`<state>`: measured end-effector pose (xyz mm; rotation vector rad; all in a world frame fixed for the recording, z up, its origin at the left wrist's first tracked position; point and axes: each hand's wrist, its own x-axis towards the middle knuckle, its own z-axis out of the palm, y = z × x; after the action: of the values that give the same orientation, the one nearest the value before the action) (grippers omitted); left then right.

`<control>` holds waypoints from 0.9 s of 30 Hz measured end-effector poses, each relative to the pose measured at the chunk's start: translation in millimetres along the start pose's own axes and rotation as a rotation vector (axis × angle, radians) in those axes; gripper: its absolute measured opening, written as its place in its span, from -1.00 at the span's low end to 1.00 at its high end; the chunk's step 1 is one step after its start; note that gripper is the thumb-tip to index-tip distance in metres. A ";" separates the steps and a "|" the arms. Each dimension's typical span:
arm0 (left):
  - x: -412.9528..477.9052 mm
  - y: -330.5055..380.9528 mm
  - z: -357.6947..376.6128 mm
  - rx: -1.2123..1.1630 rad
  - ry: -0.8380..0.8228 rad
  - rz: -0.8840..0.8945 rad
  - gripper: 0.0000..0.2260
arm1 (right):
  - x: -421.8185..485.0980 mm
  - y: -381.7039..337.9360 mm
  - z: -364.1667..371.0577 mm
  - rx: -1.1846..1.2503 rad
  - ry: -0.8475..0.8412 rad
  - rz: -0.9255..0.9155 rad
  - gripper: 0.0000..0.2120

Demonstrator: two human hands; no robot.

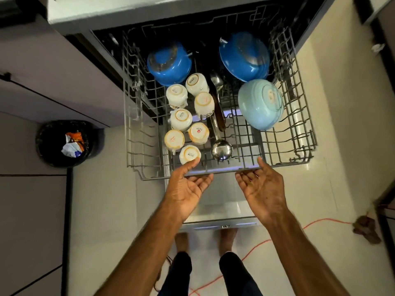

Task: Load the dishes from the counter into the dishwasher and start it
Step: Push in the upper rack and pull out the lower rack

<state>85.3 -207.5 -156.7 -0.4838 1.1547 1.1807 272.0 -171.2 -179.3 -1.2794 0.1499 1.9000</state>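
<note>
Head view. The pulled-out wire rack [147,177] filled the frame from centre to 12 o'clock, above the lowered dishwasher door [220,208]. It carried seven upturned white cups, running from 12 o'clock of centre down to the nearest cup [189,154] at the front rail. A ladle [221,150] lay loose across the tines beside them. A pale blue bowl [259,103] leaned at 2 o'clock, and two dark blue bowls [168,64] stood at the back.

The left hand [188,189] and right hand [260,189] lay palm-up at the front rail. Their fingers were spread straight and held nothing. The left thumb touched the nearest cup; whether the fingers bore on the rail could not be told.

Hazards, as judged:
- A sharp shove on the rail would likely jolt the closely packed cups against each other.
- The left thumb could tip the nearest cup off its tines.
- The unsecured ladle might slide or drop through the wires and foul whatever lies beneath.
- The leaning pale blue bowl could slip flat.
- An orange cable [316,222] crossed the floor at 4 o'clock near the feet and posed a trip risk.

A bin [64,144] stood at 9 o'clock, well apart.
</note>
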 end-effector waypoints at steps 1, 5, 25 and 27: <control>2.9 6.4 7.1 0.006 -0.014 0.006 -0.54 | 7.0 -5.1 7.8 -0.011 -0.008 -0.005 -0.77; 17.3 28.7 34.5 0.068 -0.044 0.038 -0.42 | 31.2 -23.5 39.4 -0.035 -0.044 -0.045 -0.73; 105.4 139.1 121.7 0.238 -0.145 0.138 -0.60 | 137.4 -81.4 147.1 -0.103 -0.274 -0.100 -0.67; 116.9 154.9 133.8 0.261 -0.154 0.161 -0.60 | 154.5 -87.9 165.6 -0.144 -0.311 -0.130 -0.62</control>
<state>-1.1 11.4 -168.9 -0.1008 1.2085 1.1618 190.1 56.9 -197.8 -1.0408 -0.2295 1.9962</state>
